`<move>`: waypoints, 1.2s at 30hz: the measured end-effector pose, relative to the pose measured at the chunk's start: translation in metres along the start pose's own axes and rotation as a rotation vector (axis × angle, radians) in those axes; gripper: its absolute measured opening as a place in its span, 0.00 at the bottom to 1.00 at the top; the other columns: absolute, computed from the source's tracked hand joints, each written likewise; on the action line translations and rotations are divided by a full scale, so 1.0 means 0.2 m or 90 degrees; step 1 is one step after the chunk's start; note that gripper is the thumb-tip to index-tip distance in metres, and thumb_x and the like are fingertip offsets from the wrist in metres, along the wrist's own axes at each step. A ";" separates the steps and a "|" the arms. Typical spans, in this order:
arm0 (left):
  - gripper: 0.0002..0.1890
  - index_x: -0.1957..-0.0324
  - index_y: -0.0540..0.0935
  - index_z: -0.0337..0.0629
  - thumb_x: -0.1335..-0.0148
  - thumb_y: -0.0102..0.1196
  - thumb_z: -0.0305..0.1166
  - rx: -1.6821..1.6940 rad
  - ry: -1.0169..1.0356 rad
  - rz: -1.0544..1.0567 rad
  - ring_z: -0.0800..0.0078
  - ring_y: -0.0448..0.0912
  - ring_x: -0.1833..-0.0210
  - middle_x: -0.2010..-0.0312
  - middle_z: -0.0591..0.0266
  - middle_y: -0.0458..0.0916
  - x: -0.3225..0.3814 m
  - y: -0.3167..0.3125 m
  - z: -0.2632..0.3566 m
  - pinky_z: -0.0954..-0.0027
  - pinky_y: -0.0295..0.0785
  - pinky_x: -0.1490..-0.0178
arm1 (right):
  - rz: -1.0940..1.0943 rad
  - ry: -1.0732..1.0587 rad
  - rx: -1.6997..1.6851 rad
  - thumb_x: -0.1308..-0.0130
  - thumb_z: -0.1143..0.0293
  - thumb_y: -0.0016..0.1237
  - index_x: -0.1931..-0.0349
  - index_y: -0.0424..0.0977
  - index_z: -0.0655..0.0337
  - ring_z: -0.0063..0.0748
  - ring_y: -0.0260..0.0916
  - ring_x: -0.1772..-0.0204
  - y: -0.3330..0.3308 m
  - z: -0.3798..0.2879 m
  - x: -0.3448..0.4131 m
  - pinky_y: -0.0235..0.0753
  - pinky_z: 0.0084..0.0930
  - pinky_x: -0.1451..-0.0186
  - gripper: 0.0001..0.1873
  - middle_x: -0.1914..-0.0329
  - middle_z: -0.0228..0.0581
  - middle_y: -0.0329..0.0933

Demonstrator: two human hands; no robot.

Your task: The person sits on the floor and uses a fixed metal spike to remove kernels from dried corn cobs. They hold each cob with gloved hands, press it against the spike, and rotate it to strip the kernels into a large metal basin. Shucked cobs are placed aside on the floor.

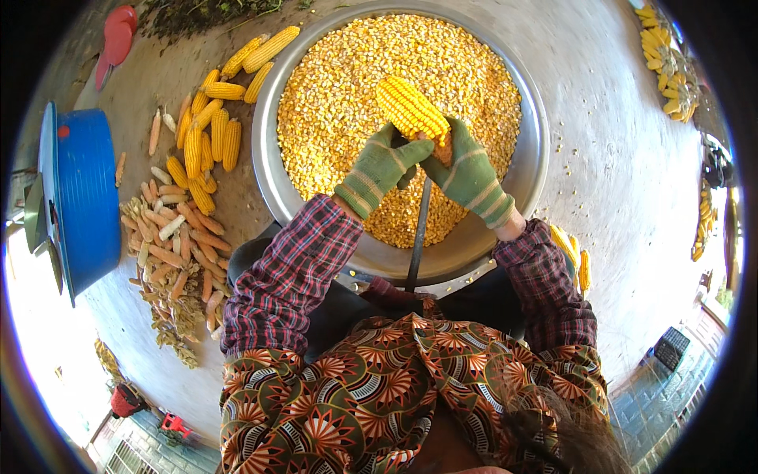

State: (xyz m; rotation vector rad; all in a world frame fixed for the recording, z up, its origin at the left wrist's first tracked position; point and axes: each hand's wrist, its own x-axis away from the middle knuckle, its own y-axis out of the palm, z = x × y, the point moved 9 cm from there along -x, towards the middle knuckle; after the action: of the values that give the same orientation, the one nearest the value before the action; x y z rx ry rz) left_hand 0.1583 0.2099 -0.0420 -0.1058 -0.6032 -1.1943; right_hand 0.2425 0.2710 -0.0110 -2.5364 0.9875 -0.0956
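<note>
A partly shelled ear of corn (411, 109) is held over a wide metal basin (539, 160), its lower end bare cob. My left hand (385, 166), in a green knitted glove, grips the ear's lower left side. On the right, my right hand (471, 166), gloved alike, closes round the bare cob end. Loose yellow kernels (337, 89) fill much of the basin. A dark narrow bar (419, 231) rises from the basin's near rim to just below my hands; its upper end is hidden or hard to make out.
Whole ears of corn (192, 151) lie left of the basin, beside a heap of bare cobs (177, 249). Farther left stands a blue tub (89, 189). More ears (584, 269) lie near my right knee. Scattered kernels (568, 151) dot the floor, and a red scoop-like object (118, 38) is at upper left.
</note>
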 end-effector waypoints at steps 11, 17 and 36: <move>0.11 0.63 0.72 0.36 0.48 0.48 0.31 -0.025 -0.051 0.116 0.79 0.66 0.87 0.84 0.65 0.70 0.00 -0.08 -0.08 0.79 0.59 0.87 | -0.008 -0.003 0.098 0.50 0.66 0.50 0.50 0.52 0.72 0.53 0.71 0.69 0.08 0.04 0.05 0.70 0.38 0.70 0.31 0.72 0.54 0.71; 0.12 0.66 0.73 0.37 0.50 0.51 0.35 0.010 0.015 0.001 0.81 0.66 0.87 0.86 0.67 0.69 0.01 -0.01 0.02 0.81 0.59 0.86 | -0.022 0.013 0.059 0.46 0.74 0.47 0.50 0.54 0.68 0.43 0.72 0.61 0.05 0.00 0.03 0.70 0.30 0.63 0.24 0.66 0.48 0.72; 0.10 0.70 0.73 0.38 0.49 0.50 0.35 0.023 -0.031 0.046 0.81 0.65 0.89 0.85 0.66 0.71 -0.01 -0.05 -0.06 0.82 0.58 0.87 | 0.018 -0.060 0.168 0.50 0.66 0.49 0.47 0.48 0.70 0.50 0.71 0.74 0.07 -0.01 0.07 0.69 0.37 0.74 0.33 0.73 0.48 0.71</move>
State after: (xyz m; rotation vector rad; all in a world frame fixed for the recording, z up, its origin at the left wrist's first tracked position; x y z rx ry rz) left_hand 0.1537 0.2025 -0.0553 -0.1259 -0.6584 -1.1130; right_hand 0.2443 0.2511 -0.0150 -2.2654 0.9083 -0.0910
